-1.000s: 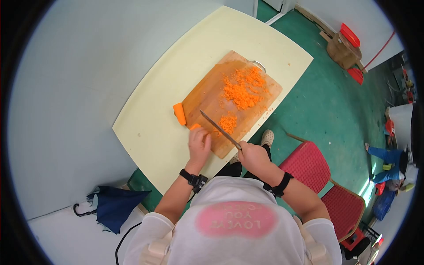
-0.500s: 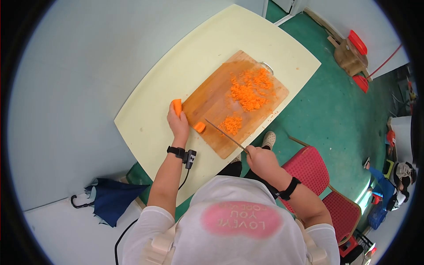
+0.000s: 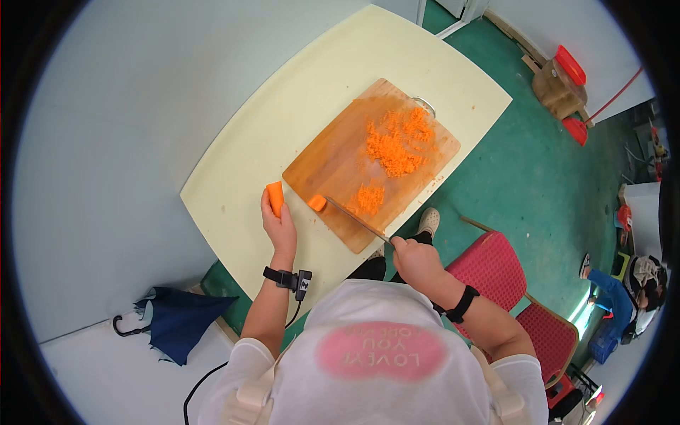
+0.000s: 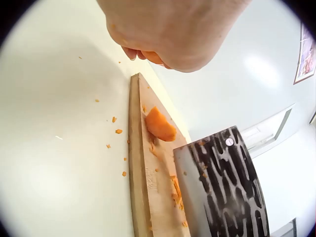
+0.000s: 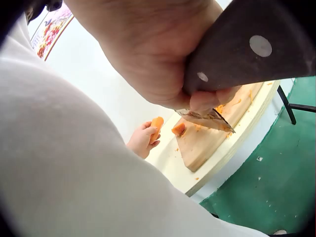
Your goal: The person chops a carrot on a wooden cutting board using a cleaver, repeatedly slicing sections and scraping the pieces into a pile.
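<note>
In the head view my left hand (image 3: 280,230) holds a thick piece of carrot (image 3: 275,198) over the table, just left of the wooden cutting board (image 3: 322,159). My right hand (image 3: 418,262) grips the dark handle (image 5: 247,52) of a cleaver, whose broad patterned blade (image 4: 222,182) stands upright over the board in the left wrist view. A short carrot chunk (image 3: 317,203) lies at the board's left edge, by the blade's tip. Finely chopped carrot forms a large pile (image 3: 398,145) toward the far side and a smaller pile (image 3: 369,199) beside the blade.
The board rests on a cream table (image 3: 234,184) with small carrot bits scattered near its edge. Red chairs (image 3: 489,265) stand to the right on the green floor. A dark blue umbrella (image 3: 188,319) leans at the lower left. Another person (image 3: 627,290) is at the far right.
My left hand has left the small chunk on the board, taken hold of the larger carrot piece, and drawn it back toward me. The cleaver stays in my right hand, its tip now near the chunk.
</note>
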A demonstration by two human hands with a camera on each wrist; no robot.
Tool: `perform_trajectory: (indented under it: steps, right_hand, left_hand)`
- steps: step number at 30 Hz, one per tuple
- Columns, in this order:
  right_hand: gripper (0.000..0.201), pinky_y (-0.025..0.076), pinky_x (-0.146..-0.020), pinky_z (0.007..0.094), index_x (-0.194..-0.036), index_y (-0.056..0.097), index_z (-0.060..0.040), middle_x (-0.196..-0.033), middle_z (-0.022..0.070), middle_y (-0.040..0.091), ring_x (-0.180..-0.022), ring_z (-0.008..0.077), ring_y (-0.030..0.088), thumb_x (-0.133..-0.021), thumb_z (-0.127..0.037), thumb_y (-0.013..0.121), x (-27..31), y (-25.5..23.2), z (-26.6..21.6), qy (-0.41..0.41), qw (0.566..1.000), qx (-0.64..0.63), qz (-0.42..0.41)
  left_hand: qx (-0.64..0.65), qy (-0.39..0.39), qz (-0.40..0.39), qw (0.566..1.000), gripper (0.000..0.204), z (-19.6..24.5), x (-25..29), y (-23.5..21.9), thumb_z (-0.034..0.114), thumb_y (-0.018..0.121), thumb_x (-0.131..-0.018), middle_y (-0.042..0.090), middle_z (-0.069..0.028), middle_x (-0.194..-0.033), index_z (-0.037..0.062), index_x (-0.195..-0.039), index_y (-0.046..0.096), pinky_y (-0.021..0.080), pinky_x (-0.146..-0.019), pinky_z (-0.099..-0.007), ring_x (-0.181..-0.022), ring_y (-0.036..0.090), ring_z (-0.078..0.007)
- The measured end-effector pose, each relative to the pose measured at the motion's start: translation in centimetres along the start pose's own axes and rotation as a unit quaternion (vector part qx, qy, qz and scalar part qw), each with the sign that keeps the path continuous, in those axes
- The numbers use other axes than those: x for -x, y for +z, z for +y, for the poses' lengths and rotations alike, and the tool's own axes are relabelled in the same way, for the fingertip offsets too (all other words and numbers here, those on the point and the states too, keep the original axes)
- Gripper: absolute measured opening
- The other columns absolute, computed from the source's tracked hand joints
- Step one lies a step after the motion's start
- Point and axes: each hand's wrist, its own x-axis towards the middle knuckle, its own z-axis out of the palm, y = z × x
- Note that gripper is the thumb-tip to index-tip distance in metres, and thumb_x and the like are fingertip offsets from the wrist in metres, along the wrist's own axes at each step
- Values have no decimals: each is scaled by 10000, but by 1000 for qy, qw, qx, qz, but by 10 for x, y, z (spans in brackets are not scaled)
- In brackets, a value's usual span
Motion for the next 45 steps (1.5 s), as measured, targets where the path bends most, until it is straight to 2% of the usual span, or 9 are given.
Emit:
perform_trajectory:
  steps: [16,20,23,25,27,29,33,38,45]
  right_hand:
    - [65,506,-477,399,-827,554,-31,-650,153,599,-553,301,638,-831,-93,535,3,-12,9,-38,999,6,-34]
    - [69,509,-494,416,-829,562,-34,-665,157,612,-571,309,643,-827,-99,538,-8,-11,25,-31,999,30,1]
    - [78,517,-526,433,-830,571,-36,-683,160,624,-594,317,647,-822,-110,547,-28,-25,43,9,999,31,36]
    - [85,521,-554,442,-829,575,-36,-701,163,633,-615,322,649,-822,-118,553,-34,-36,48,39,997,23,57]
    - [92,523,-561,445,-839,574,-30,-690,161,626,-619,327,646,-825,-119,558,-31,-42,47,36,998,32,41]
    - [107,518,-555,446,-867,572,-24,-691,159,622,-619,325,644,-837,-126,564,-25,-40,44,5,999,4,51]
    - [146,511,-610,479,-963,583,-31,-730,174,627,-678,368,630,-864,-135,556,-26,-30,42,57,998,-3,29]
    - [111,517,-569,449,-880,565,-23,-700,169,616,-632,335,643,-844,-128,572,-29,-41,43,78,992,3,96]
    - [91,514,-571,450,-841,575,-26,-670,166,615,-618,333,640,-834,-117,566,-42,-37,60,78,995,39,41]
  left_hand:
    - [28,2,2,1000,500,5,18,-13,69,500,-923,506,-168,-1354,-6,-1403,384,422,-1001,-338,-1195,531,-246]
    - [43,-18,-8,999,497,6,19,-13,63,505,-920,509,-167,-1350,-7,-1398,388,417,-1008,-338,-1199,528,-248]
    - [8,15,-43,999,511,13,14,-8,47,522,-900,521,-180,-1322,4,-1394,397,424,-998,-358,-1159,543,-277]
    - [-122,138,-98,978,524,23,6,-4,27,536,-873,542,-186,-1263,17,-1383,415,438,-969,-384,-1103,547,-319]
    - [-129,161,-122,971,539,30,-4,5,10,553,-841,561,-182,-1207,27,-1366,434,444,-943,-417,-1061,539,-346]
    - [-184,260,-141,938,548,32,-16,18,10,577,-817,578,-167,-1186,31,-1349,450,446,-930,-431,-1052,540,-343]
    - [-235,268,-136,924,566,28,-31,42,14,602,-792,588,-158,-1188,39,-1340,462,444,-920,-434,-1029,545,-337]
    - [-256,241,-186,918,556,28,-31,51,56,627,-784,616,-144,-1151,43,-1322,488,439,-912,-422,-1016,550,-326]
    - [-224,207,-196,932,538,35,-33,45,172,679,-805,618,-156,-1175,31,-1296,510,446,-917,-420,-1050,554,-334]
